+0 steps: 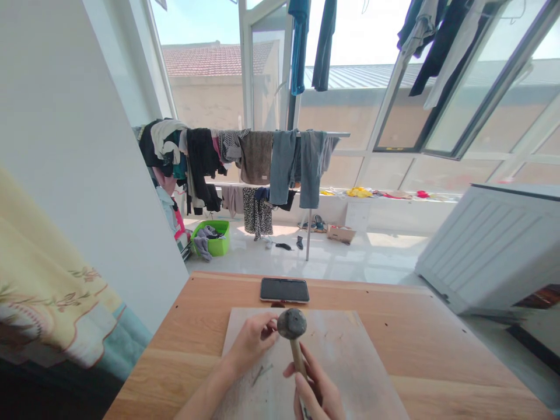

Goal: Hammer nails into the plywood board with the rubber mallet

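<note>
On the table lay the board; at its ten o'clock the left hand had fingers bunched, any hold unclear; near centre the right hand clamped its fingers round the hammer; three upright nails already stood at one o'clock, loose nails lay unset at nine

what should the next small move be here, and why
I'd probably shift the hammer slightly right before any tap. The right hand grips its handle, and in this view its head appears right beside the left hand; I can't tell whether that hand pinches anything. Thin nails lie nearby on the board, so a clearer view seems safer.
</note>
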{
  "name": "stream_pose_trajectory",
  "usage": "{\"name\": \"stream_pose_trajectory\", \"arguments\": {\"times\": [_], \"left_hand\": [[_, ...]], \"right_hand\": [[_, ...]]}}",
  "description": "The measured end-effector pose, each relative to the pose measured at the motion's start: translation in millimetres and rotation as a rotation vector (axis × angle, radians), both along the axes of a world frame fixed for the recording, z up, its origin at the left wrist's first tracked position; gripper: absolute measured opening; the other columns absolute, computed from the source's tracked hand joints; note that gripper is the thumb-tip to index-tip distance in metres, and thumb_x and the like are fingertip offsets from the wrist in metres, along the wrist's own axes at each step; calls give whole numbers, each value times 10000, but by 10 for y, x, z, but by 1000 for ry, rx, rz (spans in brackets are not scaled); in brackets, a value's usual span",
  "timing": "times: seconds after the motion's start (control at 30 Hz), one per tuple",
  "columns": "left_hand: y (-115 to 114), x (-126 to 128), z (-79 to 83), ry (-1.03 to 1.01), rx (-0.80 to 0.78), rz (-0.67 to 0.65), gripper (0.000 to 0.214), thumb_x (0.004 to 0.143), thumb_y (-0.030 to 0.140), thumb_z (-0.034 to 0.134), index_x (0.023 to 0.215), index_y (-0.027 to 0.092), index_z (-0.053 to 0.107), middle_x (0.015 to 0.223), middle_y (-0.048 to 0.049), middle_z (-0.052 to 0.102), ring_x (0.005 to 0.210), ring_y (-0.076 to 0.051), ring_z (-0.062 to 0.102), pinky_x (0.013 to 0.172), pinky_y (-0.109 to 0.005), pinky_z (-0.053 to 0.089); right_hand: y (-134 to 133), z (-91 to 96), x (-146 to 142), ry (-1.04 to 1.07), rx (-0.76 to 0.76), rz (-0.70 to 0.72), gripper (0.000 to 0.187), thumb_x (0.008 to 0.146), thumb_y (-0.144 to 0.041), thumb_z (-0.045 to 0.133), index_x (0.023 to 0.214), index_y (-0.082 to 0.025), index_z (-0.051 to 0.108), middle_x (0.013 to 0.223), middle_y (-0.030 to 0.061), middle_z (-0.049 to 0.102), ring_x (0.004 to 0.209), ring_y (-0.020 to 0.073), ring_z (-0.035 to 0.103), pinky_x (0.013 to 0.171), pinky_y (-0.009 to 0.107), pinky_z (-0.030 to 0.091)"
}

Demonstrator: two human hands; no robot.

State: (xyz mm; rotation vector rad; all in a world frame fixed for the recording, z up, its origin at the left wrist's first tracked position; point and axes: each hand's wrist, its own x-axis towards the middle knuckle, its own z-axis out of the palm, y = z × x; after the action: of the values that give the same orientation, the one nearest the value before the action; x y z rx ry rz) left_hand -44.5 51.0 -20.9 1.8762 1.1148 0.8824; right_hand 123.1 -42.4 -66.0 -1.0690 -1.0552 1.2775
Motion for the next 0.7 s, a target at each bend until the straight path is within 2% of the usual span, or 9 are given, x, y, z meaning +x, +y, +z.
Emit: {"name": "stream_pose_trajectory", "arguments": {"times": [0.13, 0.27, 0.43, 0.5, 0.57, 0.7], "left_hand": [[0, -5, 51, -10, 13, -14, 167, 846, 175, 558, 953, 150, 685, 856, -29, 689, 738, -146, 574, 680, -219, 442], [8, 2, 51, -4, 19, -22, 157, 846, 178, 558, 947, 151, 674, 850, -30, 671, 732, -149, 554, 675, -221, 433], [49, -16, 3, -5, 12, -34, 295, 806, 123, 533, 1080, 160, 634, 893, -26, 663, 766, -149, 565, 707, -227, 438], [51, -71, 39, 102, 3, -19, 303, 776, 138, 552, 1071, 163, 612, 912, -24, 642, 782, -151, 561, 722, -235, 439], [19, -141, 133, 302, -8, -41, 232, 746, 185, 597, 977, 178, 605, 912, -15, 615, 788, -156, 549, 718, -245, 433], [-144, -198, 390, 692, -34, -212, 190, 680, 292, 681, 828, 208, 597, 917, -15, 600, 813, -196, 560, 695, -276, 430]], "right_hand": [[3, 0, -59, 41, -48, -3, 641, 859, -639, 602, 1348, -225, 569, 901, 48, 683, 324, 24, 479, 322, 159, 339], [17, -15, -83, 61, -34, -7, 628, 861, -623, 614, 1341, -220, 570, 911, 53, 687, 309, 14, 469, 308, 150, 315], [24, 62, -47, 126, -23, 1, 608, 860, -605, 636, 1323, -215, 580, 897, 45, 680, 300, 7, 466, 293, 139, 307], [23, 115, -10, 141, -13, -5, 589, 868, -590, 635, 1326, -225, 576, 928, 52, 676, 301, 8, 458, 274, 143, 302], [26, 156, 33, 145, -24, -16, 576, 876, -581, 628, 1332, -234, 567, 944, 56, 673, 312, 16, 462, 258, 148, 309], [42, 198, 109, 160, -43, 2, 603, 860, -600, 639, 1341, -251, 536, 959, 53, 666, 318, 31, 483, 249, 161, 341]]}}
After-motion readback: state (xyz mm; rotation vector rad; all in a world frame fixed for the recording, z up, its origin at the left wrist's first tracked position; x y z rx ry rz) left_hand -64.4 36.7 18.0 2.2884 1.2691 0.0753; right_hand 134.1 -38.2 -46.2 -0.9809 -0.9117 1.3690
